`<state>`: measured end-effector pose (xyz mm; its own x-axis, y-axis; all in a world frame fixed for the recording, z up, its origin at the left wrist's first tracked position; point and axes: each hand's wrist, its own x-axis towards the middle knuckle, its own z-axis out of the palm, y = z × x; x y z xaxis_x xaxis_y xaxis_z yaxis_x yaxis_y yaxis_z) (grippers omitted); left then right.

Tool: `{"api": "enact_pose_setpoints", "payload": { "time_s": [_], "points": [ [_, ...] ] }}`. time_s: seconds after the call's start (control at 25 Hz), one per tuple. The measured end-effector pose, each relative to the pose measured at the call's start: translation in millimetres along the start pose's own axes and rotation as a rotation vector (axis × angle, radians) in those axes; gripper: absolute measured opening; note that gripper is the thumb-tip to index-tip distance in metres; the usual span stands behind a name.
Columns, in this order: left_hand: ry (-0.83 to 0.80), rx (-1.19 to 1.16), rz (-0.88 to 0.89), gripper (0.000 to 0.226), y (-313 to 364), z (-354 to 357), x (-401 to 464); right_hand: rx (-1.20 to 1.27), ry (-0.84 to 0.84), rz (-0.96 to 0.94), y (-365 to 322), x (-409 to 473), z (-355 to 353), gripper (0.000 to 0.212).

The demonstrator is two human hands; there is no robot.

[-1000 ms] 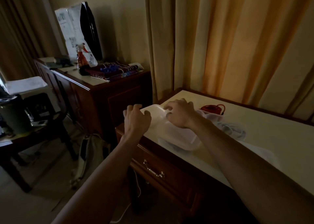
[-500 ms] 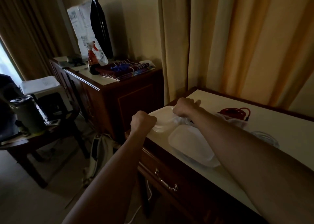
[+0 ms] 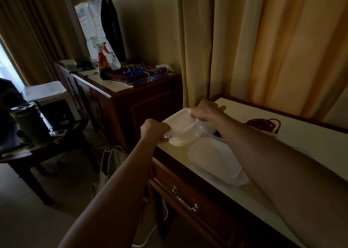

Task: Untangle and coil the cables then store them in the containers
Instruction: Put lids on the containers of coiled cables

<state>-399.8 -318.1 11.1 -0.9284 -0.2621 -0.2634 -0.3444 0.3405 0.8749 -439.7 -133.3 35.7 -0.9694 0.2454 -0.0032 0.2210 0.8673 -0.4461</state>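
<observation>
A white plastic container (image 3: 181,127) with its lid on sits at the left corner of the desk (image 3: 310,136). My left hand (image 3: 154,131) grips its near left edge, and my right hand (image 3: 205,110) grips its far right edge. Just right of it lies a second, translucent container (image 3: 216,159), lid on. A coiled red cable (image 3: 263,124) lies further back on the desk, partly behind my right forearm. A pale cable (image 3: 303,151) shows faintly beyond that forearm.
The desk has a drawer with a metal handle (image 3: 185,200). A wooden cabinet (image 3: 131,101) with a spray bottle (image 3: 102,61) and folded cloth stands to the left. A dark side table (image 3: 28,150) with a jug is at far left. Curtains hang behind the desk.
One second ago both hands rested on top of the stacked containers. Now the white container lies left of the translucent one, and both hands grip its edges.
</observation>
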Motion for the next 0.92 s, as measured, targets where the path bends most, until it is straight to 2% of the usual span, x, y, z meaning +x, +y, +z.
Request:
{"api": "enact_pose_setpoints", "payload": {
  "time_s": [0.24,0.36,0.48,0.56,0.68,0.72,0.84,0.92],
  "points": [
    [0.201,-0.001,0.235,0.013,16,-6,-7,0.228,0.181,-0.125,-10,-7,-21,0.017],
    [0.179,-0.062,0.361,0.017,23,2,-20,0.347,0.224,-0.196,5,-15,-35,0.026],
    [0.118,-0.138,0.493,0.030,31,13,-33,0.547,0.248,-0.233,38,-30,-57,0.018],
    [0.026,-0.131,0.545,0.025,36,26,-36,0.485,0.277,-0.250,73,-47,-72,0.017],
    [-0.185,-0.246,0.483,0.016,41,51,-47,0.357,0.252,-0.252,125,-73,-84,0.025],
    [-0.199,-0.222,0.492,0.017,41,58,-49,0.307,0.229,-0.269,137,-81,-84,0.030],
    [-0.114,0.115,0.667,0.021,36,77,-54,0.088,0.168,-0.347,159,-98,-78,0.042],
    [-0.096,0.201,0.726,0.025,31,84,-56,-0.012,0.135,-0.362,161,-104,-74,0.043]
  ]
}}
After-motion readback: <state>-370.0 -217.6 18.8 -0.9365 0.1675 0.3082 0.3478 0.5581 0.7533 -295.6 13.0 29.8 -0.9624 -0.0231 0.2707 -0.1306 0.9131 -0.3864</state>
